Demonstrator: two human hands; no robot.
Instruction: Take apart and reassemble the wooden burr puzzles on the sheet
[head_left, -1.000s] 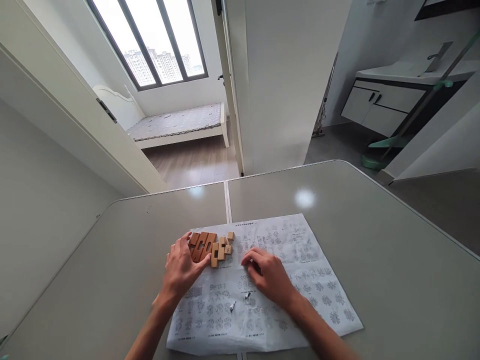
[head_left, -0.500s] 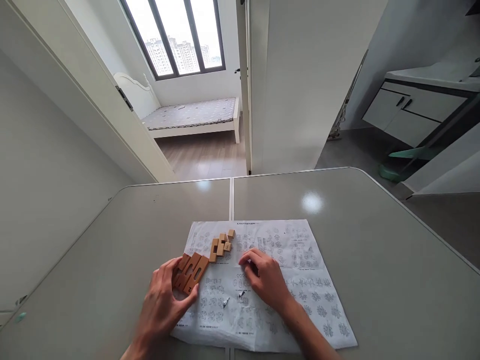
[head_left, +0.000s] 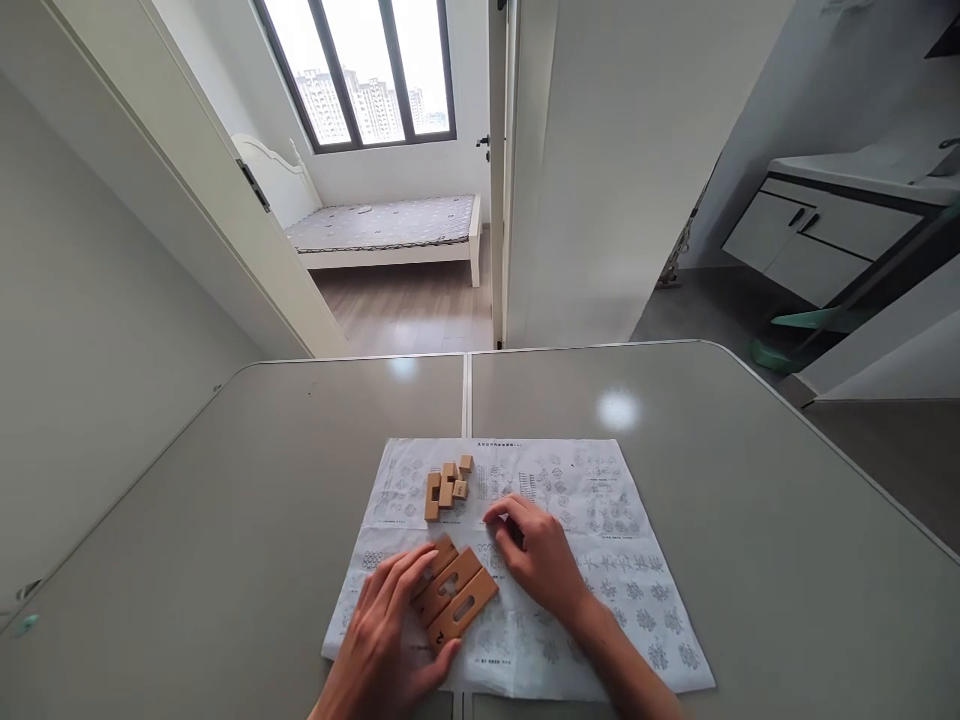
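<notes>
My left hand (head_left: 390, 625) is closed around the left and near sides of several brown wooden puzzle blocks (head_left: 459, 597). They lie side by side at a slant on the printed sheet, with long slots cut through them and a number on the nearest one. The fingers hide part of the far-left block. My right hand (head_left: 536, 550) rests on the sheet to the right, its fingers loosely curled and nothing visible in them. Beyond both hands stands a small group of lighter notched wooden blocks (head_left: 446, 493), close to the left half of the sheet's top.
The white printed sheet (head_left: 630, 580), covered with small diagrams, lies on a grey table (head_left: 750, 500) with a pale seam down its middle. Past the far edge are a doorway, a bed (head_left: 390, 222) and a window. A white cabinet (head_left: 817, 235) stands at right.
My left hand has slid the brown blocks right and towards me, away from the lighter blocks. The small shiny scraps seen before are now covered. My right hand has hardly moved.
</notes>
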